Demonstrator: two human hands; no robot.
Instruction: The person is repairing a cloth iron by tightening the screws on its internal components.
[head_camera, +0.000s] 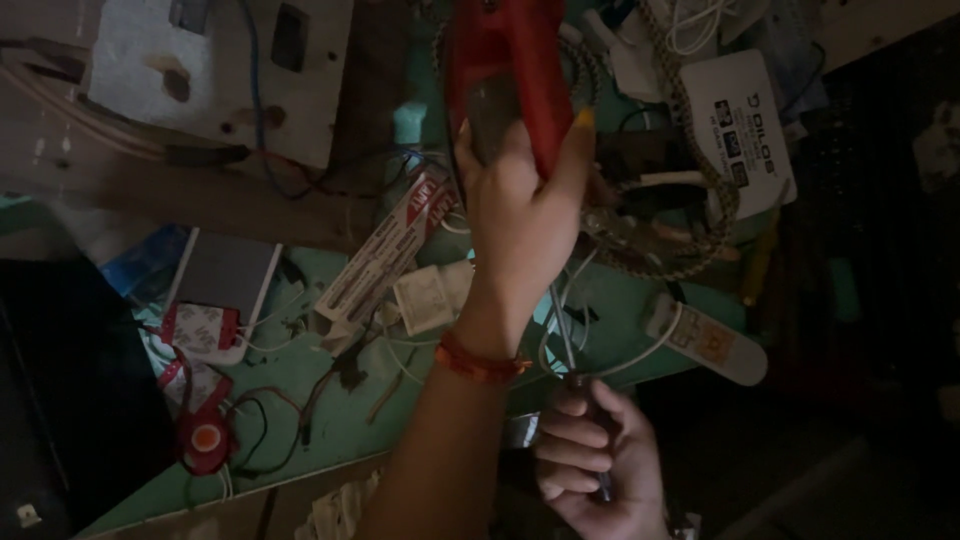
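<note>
My left hand reaches up from the bottom centre and grips the lower end of a red plastic appliance, thumb on its right side. A red thread band sits on that wrist. My right hand is low at the bottom right, closed round the dark handle of a thin screwdriver. Its metal shaft points up toward my left wrist. The tip is hidden behind the left hand.
A cluttered green tabletop carries loose wires, a white tube, a small red round part, a white plug strip, a braided cord and a white printed card. A stained white board lies top left; a dark object at left.
</note>
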